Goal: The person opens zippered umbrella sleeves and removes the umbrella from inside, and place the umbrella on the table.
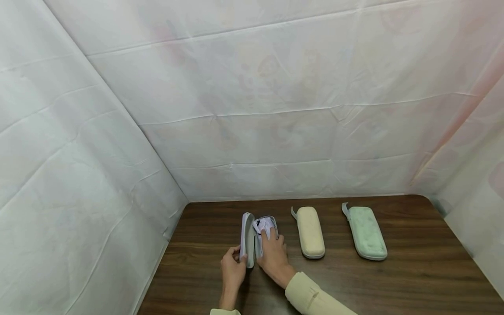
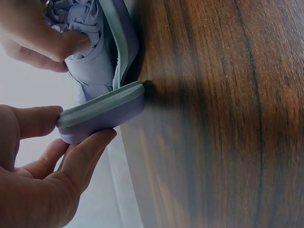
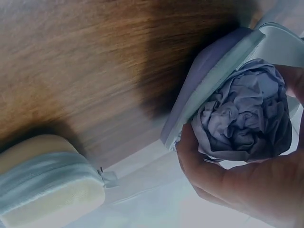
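A lilac zip case (image 1: 244, 239) stands unzipped on the table, its lid raised on the left. My left hand (image 1: 233, 269) pinches the near end of that lid, thumb on the grey zip edge (image 2: 102, 108) and fingers against the outer shell. In the other half lies a folded lilac compact umbrella (image 3: 240, 114), its cloth gathered in crumpled pleats. My right hand (image 1: 274, 256) grips the umbrella, thumb on one side and fingers curled round the other. From the head view, that hand covers much of the umbrella.
To the right lie a closed cream case (image 1: 310, 232) with a wrist loop and, farther right, a closed mint green case (image 1: 368, 232). The dark wooden table (image 1: 197, 245) ends at a white cloth wall (image 1: 252, 144) behind, with more cloth at both sides.
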Motion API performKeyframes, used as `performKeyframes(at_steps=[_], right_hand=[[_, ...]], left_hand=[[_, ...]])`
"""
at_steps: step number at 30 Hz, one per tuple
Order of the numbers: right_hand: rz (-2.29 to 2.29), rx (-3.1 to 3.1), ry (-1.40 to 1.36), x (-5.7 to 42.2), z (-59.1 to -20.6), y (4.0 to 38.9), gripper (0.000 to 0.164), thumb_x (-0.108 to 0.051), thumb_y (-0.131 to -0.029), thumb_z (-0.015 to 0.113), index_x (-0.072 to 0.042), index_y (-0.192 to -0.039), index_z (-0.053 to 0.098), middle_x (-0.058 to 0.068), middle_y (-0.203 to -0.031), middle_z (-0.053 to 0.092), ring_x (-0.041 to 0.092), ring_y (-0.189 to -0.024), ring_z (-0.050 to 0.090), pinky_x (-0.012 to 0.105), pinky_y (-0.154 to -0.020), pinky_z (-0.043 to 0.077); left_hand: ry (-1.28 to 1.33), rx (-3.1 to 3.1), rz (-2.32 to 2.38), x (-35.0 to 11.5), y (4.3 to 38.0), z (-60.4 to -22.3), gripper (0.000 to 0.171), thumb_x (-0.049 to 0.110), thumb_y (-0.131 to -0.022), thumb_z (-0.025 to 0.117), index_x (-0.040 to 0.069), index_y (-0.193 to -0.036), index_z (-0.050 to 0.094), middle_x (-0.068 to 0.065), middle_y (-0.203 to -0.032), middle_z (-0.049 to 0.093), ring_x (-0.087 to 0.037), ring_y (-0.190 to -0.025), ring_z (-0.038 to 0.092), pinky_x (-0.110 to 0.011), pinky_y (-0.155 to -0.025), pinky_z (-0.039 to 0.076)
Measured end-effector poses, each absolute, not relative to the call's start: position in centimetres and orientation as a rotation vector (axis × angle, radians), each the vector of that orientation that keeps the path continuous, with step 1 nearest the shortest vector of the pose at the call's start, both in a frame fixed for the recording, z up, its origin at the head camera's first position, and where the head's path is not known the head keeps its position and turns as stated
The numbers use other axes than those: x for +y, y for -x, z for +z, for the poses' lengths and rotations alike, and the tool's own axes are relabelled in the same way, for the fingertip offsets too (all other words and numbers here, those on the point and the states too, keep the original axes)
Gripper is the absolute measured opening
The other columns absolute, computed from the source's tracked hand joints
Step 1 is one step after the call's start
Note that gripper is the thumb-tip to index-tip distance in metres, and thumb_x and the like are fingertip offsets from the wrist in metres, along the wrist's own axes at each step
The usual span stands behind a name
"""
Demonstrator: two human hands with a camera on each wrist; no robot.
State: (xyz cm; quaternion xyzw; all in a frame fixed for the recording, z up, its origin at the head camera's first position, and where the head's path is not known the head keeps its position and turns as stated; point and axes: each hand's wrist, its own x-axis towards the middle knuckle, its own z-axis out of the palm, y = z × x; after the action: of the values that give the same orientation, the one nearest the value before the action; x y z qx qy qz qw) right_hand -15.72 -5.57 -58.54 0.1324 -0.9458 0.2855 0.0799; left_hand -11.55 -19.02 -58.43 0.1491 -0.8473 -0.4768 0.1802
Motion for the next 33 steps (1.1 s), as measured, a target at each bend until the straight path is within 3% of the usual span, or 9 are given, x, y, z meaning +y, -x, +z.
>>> performKeyframes(at_steps=[10,23,33], right_hand=[[0.887,-2.801,-0.417,-5.0,-58.8,15.8,0.085,-0.012,-0.063,0.098,0.0,-0.14,0.063,0.028,-0.14,0.05,0.047,-0.105,0.051,0.054,-0.066,0.053],[0.847,-2.77,-0.453,-4.6,-58.6,15.6,0.079,-0.01,-0.065,0.095,0.004,-0.137,0.065,0.022,-0.136,0.054,0.047,-0.103,0.057,0.054,-0.069,0.055],[0.795,-2.638,-0.448,-4.2,-59.4,15.9,0.066,-0.005,-0.068,0.086,0.004,-0.131,0.069,0.02,-0.132,0.061,0.046,-0.102,0.061,0.053,-0.078,0.058]], left_hand=[[-0.427,-2.386,-1.338,-19.3,11.5,-58.8,0.029,-0.01,-0.084,0.079,-0.007,-0.113,0.074,-0.018,-0.099,0.077,-0.026,-0.083,0.075,-0.031,-0.068,0.057],[-0.413,-2.365,-1.326,-19.4,11.4,-58.7,0.029,-0.011,-0.083,0.078,-0.007,-0.112,0.075,-0.018,-0.097,0.077,-0.025,-0.082,0.074,-0.031,-0.069,0.056],[-0.424,-2.364,-1.306,-19.2,11.5,-58.6,0.031,-0.01,-0.083,0.079,-0.005,-0.113,0.076,-0.016,-0.098,0.078,-0.023,-0.082,0.074,-0.03,-0.068,0.054]])
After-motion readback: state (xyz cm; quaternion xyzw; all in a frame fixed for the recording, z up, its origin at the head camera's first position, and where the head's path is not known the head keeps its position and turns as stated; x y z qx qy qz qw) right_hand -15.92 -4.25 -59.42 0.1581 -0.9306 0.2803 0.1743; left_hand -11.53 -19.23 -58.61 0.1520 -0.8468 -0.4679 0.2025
